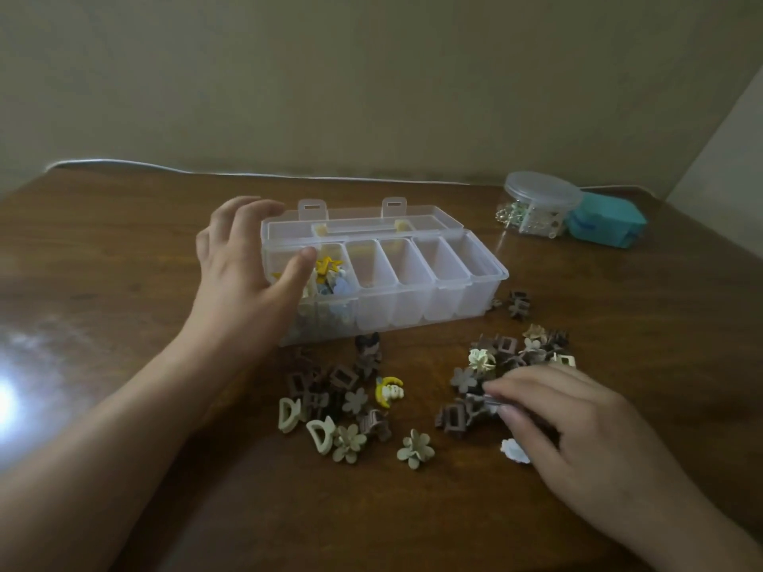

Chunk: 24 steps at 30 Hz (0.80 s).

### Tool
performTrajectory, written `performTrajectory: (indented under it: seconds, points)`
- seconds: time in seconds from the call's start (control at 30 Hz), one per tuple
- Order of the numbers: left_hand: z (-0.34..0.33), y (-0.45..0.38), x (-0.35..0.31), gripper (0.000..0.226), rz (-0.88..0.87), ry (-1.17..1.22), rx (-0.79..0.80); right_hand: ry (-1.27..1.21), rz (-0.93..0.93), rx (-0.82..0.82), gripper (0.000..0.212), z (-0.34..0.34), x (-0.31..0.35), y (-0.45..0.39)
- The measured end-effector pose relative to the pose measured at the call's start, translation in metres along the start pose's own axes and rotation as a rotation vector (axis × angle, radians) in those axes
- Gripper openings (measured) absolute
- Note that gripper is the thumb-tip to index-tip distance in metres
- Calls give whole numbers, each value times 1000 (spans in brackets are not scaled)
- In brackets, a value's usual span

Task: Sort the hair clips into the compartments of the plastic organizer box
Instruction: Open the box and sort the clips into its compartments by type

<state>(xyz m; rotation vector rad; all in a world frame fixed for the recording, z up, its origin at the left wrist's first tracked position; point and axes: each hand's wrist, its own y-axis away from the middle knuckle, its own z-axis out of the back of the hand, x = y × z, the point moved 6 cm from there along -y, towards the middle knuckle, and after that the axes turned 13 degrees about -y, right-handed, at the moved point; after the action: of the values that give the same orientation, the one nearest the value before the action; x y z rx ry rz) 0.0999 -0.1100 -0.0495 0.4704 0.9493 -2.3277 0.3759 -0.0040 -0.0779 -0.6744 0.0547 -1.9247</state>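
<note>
A plain beige wall backs a dark wooden table (124, 249), with a thin white cable (165, 167) running along its far edge. The plastic organizer box (413, 299) sits open near the middle, its long axis running left to right and slanting slightly away toward the right, lid tipped back. Its leftmost compartments already hold a few colourful clips (330, 274), yellow and pale blue; the four compartments to the right look empty.

The left hand (243, 258) grips the left end of the box, fingers curled over the far corner and thumb resting on the near rim, steadying it. The right hand (557, 410) is down in the right-hand pile of hair clips (508, 357), thumb and forefinger pinching something small and pale at the pile's near edge; motion blur hides exactly which clip it is. A second pile (330, 406) of brown, beige and flower-shaped clips lies nearer the box's front left, with a yellow moon clip (389, 390) at its right edge.

From the right grip the empty compartments lie up and to the left, across a short stretch of bare table, so the right hand is the nearer one for the drop. The box's front wall faces the piles, so the clip will probably need lifting over the rim. A clear round tub (536, 200) and a teal box (603, 220) stand well apart at the far right, out of the path.
</note>
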Motion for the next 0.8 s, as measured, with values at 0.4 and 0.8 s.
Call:
performTrajectory:
  seconds: [0.4, 0.8]
  points:
    - [-2, -2, 2, 40, -7, 25, 38, -66, 173, 180, 31, -5, 40, -65]
    - [-6, -2, 1, 52, -15, 61, 119, -289, 30, -187, 21, -18, 40, -157]
